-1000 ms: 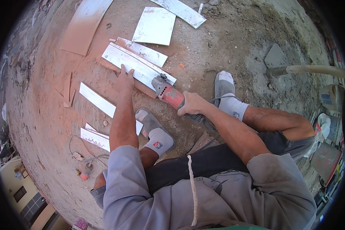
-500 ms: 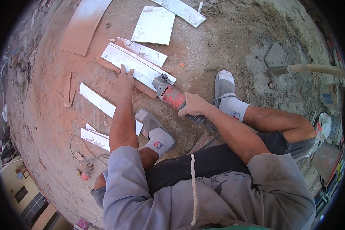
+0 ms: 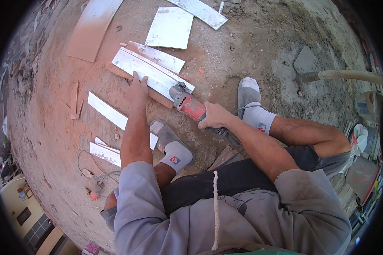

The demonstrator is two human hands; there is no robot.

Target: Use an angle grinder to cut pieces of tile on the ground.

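My right hand (image 3: 214, 115) is wrapped round the body of a red and grey angle grinder (image 3: 191, 107). The grinder's head lies over the right end of a long white tile (image 3: 142, 73), where a lengthwise cut line runs near the far edge. On the tile's near edge rests my left hand (image 3: 138, 88), thumb and forefinger spread and pressing down; its other fingers are partly hidden. Under the tile a reddish-brown support (image 3: 161, 99) shows along the near side. Another white tile piece (image 3: 159, 57) lies just behind. The grinder's disc is mostly hidden by its head.
More tiles lie on the dusty ground: a square one (image 3: 169, 27), a large reddish-dusted one (image 3: 93, 29) and a narrow strip (image 3: 107, 110). A second power tool (image 3: 95, 192) with a cord sits at left. At right are a wooden-handled shovel (image 3: 349, 75) and my slippered foot (image 3: 250, 95).
The whole view has shifted very slightly. Both hands, the grinder and the tile keep nearly the same places, with the grinder's head still at the tile's right end.
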